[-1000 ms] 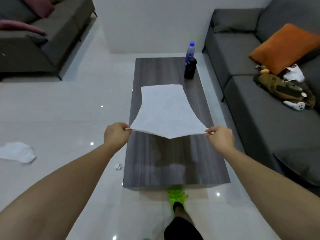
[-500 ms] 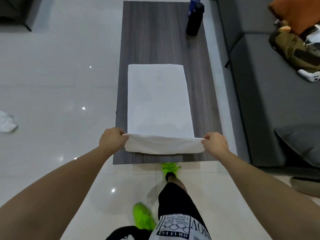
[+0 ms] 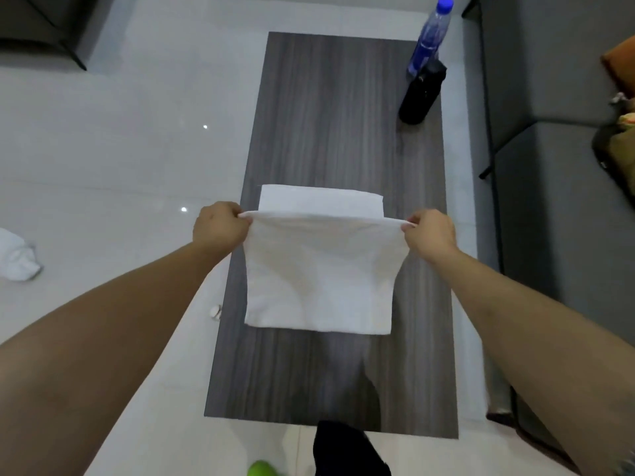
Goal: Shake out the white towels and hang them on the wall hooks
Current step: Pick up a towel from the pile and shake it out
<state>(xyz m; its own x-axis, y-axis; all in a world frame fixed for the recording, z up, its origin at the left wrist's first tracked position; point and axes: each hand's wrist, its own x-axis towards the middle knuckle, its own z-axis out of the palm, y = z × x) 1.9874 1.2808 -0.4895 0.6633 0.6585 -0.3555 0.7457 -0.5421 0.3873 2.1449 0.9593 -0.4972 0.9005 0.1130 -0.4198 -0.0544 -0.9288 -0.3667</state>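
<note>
Towels: one (image 3: 319, 280) held, one (image 3: 15, 255) floored

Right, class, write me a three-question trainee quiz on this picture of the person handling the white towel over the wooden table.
1. True or false: both hands pinch the folded white cloth towel at its upper corners.
2. Which stands nearer the person on the dark wood-grain table: A) the clear plastic water bottle with the blue cap, or B) the black cylindrical bottle?
3. Fill in: a second, crumpled white towel lies on the ____.

Key:
1. True: the left hand and right hand each have a grip on a corner.
2. B.
3. Floor, on the person's left.
</note>
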